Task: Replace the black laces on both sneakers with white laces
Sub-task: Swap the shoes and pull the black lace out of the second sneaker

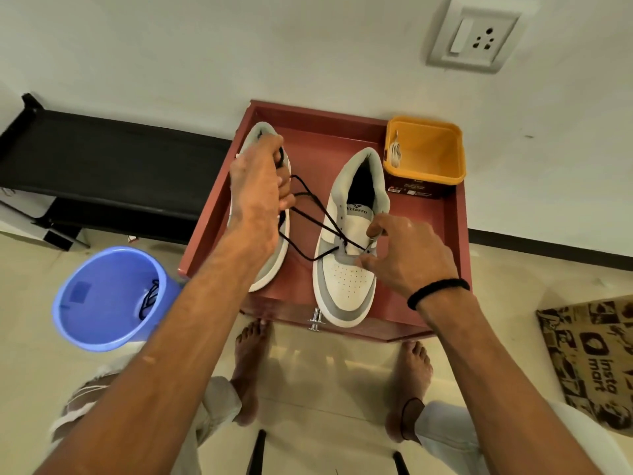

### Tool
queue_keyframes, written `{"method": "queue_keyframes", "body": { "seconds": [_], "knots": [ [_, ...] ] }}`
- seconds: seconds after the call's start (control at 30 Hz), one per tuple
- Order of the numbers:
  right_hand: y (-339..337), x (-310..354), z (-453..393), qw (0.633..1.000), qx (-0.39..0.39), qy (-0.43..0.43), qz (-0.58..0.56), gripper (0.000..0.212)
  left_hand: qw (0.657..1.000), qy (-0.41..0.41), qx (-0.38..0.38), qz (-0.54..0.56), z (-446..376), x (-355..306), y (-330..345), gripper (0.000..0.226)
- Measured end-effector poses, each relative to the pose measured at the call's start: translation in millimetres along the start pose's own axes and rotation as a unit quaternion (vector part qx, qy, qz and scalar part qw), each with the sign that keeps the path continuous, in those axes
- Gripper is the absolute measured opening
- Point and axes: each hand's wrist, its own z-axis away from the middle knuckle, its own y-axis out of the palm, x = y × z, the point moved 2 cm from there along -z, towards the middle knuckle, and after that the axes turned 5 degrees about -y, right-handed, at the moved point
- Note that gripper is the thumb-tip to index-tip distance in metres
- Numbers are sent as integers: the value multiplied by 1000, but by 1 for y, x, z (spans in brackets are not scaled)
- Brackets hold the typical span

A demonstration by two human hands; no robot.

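Left hand [260, 176] grips the black lace [315, 214], drawn up-left from the right sneaker [349, 241]; right hand [404, 255] pinches at the toe-end eyelets, nearer the threading.

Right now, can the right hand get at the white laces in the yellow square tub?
Probably yes: the white laces lie in the open yellow tub, unobstructed, but the right hand is busy at the sneaker.
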Motion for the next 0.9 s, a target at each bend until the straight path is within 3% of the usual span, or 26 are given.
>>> {"method": "queue_keyframes", "body": {
  "seconds": [0.1, 0.2, 0.3, 0.37, 0.4, 0.47, 0.5, 0.57, 0.63, 0.77, 0.9],
  "knots": [
    [-4, -1, 0, 1000, 1, 4, 5, 44, 977, 159, -83, -111, -3, -13, -13, 34],
    [-5, 1, 0, 1000, -7, 7, -1, 44, 890, 272, -180, -317, -7, -20, -23, 39],
    [-2, 6, 0, 999, -43, 0, -21, 43, 766, 200, -158, -589, -10, -7, -28, 47],
    [1, 11, 0, 998, -38, -11, -41, 35, 691, 148, -126, -697, -11, 11, -26, 45],
    [2, 14, 0, 998, -32, -14, -49, 27, 668, 143, -120, -720, -9, 17, -23, 43],
    [4, 20, -1, 998, -40, -18, -44, 12, 658, 197, -94, -720, -3, 21, -12, 45],
    [5, 21, -1, 998, -48, -19, -39, 10, 665, 230, -40, -709, 0, 21, -5, 55],
    [8, 21, -2, 997, -52, -17, -52, 9, 682, 243, 139, -675, 5, 28, 9, 79],
    [10, 18, -3, 993, -35, -10, -113, 8, 655, 217, 254, -678, 11, 43, 18, 86],
    [-1, 14, -3, 965, -2, -2, -262, 14, 652, 227, 210, -692, 6, 59, 18, 53],
    [-16, 5, -2, 911, -14, 25, -411, 10, 629, 252, 179, -713, 7, 62, 18, 46]
  ]
}}
